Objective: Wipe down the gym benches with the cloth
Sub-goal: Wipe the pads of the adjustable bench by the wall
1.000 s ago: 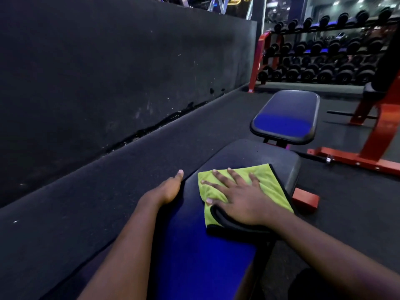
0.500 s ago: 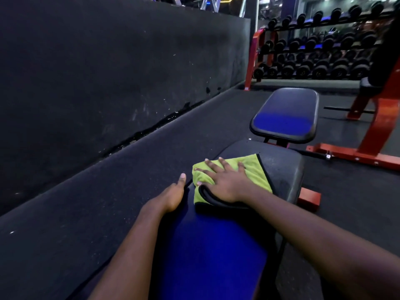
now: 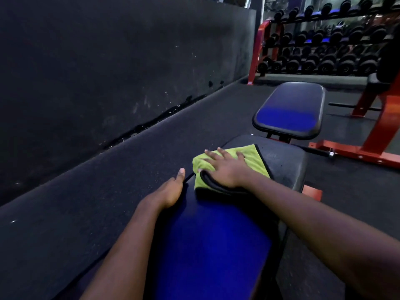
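Green cloth [image 3: 253, 159] lies under the flat right hand [image 3: 227, 171] on the bench [image 3: 285, 167].

we've got open floor [image 3: 151, 169] btwn the wall [image 3: 108, 72] on our left & the bench [image 3: 285, 165]. ahead, a 2nd pad [image 3: 290, 107] blocks the way; red frame [image 3: 357, 155] crowds the right.
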Demonstrator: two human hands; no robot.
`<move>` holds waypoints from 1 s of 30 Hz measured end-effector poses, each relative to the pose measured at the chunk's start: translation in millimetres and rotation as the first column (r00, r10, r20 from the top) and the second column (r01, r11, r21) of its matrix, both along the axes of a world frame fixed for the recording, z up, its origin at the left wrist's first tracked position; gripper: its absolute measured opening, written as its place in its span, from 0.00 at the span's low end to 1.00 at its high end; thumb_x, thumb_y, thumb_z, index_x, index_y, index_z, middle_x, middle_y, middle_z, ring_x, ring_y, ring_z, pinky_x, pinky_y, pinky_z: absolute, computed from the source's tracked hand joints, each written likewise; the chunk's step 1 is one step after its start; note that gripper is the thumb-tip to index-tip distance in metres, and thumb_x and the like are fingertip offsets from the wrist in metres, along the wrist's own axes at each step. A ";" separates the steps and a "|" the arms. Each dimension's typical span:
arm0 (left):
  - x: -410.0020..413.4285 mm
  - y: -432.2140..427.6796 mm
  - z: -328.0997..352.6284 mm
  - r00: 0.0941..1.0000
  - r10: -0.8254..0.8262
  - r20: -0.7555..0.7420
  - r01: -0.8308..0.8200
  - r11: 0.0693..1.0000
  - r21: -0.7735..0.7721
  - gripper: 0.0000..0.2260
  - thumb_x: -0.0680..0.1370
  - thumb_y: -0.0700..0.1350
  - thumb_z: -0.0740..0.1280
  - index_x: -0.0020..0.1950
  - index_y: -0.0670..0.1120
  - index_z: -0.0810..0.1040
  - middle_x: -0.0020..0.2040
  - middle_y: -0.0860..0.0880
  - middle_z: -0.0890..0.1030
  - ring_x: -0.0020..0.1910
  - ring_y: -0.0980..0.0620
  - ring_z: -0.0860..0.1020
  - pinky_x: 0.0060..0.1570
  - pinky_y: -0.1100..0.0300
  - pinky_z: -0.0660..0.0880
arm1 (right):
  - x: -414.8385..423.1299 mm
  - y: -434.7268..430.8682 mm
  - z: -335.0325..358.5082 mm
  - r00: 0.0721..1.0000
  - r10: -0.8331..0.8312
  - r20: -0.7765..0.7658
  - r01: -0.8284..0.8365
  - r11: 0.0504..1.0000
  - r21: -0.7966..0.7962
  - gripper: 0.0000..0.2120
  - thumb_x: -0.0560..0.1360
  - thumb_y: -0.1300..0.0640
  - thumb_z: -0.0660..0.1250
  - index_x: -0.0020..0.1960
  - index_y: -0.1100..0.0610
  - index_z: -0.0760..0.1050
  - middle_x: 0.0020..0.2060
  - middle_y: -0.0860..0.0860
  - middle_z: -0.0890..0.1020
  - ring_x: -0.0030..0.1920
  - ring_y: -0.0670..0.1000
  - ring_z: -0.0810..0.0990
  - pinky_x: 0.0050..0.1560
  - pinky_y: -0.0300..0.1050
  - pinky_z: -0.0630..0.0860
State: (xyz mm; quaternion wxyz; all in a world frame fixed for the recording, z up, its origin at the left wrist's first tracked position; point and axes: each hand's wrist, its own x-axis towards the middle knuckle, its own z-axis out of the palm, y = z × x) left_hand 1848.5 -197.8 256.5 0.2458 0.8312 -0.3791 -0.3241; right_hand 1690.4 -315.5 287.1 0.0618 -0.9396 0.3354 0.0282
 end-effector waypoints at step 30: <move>26.0 48.5 9.5 0.972 0.017 0.235 -0.064 0.980 0.191 0.22 0.84 0.51 0.47 0.70 0.44 0.72 0.74 0.42 0.68 0.69 0.45 0.69 0.67 0.51 0.62 | 3.0 47.7 -12.5 0.891 0.451 0.053 -0.449 0.892 -0.045 0.28 0.81 0.34 0.44 0.79 0.39 0.52 0.79 0.38 0.52 0.79 0.47 0.47 0.76 0.65 0.41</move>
